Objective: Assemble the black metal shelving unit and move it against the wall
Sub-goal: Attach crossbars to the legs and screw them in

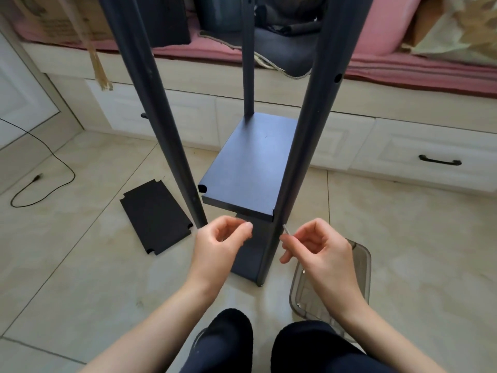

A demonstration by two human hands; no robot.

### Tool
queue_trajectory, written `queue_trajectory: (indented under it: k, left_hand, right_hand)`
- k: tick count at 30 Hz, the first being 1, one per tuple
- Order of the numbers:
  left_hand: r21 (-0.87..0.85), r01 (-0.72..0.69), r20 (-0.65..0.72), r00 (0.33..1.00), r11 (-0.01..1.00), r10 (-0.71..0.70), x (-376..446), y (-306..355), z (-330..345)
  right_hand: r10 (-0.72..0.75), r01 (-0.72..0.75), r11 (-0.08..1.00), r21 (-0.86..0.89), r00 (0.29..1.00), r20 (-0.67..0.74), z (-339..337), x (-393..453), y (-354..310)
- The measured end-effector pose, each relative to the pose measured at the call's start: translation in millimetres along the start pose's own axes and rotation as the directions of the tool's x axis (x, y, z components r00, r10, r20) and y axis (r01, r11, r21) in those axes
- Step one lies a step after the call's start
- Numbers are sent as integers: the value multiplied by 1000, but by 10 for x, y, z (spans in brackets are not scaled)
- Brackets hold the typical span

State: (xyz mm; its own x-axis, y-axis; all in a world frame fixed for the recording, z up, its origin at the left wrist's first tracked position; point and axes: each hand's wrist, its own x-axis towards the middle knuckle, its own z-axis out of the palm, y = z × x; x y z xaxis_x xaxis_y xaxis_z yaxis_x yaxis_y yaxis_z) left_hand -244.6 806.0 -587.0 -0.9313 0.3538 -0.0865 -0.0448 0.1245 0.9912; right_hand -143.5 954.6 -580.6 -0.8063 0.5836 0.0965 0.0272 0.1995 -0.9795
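Roughly halfway: two shelf panels (250,162) sit on the posts (301,146), one spare panel (156,216) lies on the floor. My right hand (320,251) pinches a small pin (286,229); left hand (223,240) curled, empty.

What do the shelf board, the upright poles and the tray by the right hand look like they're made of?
Shelf board: likely painted metal, matte black with soft sheen and thin folded edge.
Upright poles: metal tube, dark matte coating, drilled holes.
Tray: smoky translucent plastic; floor shows through.

Bare forearms, no sleeves; dark trousers (309,348) over both knees, black slipper (226,332).
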Motion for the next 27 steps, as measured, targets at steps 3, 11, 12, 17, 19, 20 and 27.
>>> queue_trajectory:
  k: [3, 11, 12, 17, 19, 20, 27]
  left_hand:
    - [-200, 261, 235, 948, 945, -212, 82, -38, 80]
    - [-396, 323, 345, 920, 859, -187, 169, -1, 305]
    - [-404, 324, 339, 921, 856, -189, 166, 0, 316]
    - [-460, 352, 333, 920, 816, -209, 180, -20, 351]
    - [-482, 364, 358, 912, 797, -200, 177, -25, 359]
    - [-483, 365, 368, 910, 796, -194, 180, -24, 358]
    - [-435, 363, 375, 905, 824, -200, 216, -17, 327]
  right_hand:
    - [57, -57, 997, 50, 998, -3, 3, 23, -13]
    - [62, -62, 996, 58, 998, 5, 4, 90, -68]
    - [63, -64, 996, 67, 998, 12, 5, 91, -69]
    - [64, -73, 992, 102, 994, 87, 3, 39, -25]
    - [48, -57, 993, 105, 995, 85, -5, 18, -6]
    - [38, -46, 993, 107, 996, 78, -7, 15, -2]
    - [17, -23, 992, 124, 999, 50, -22, 53, -22]
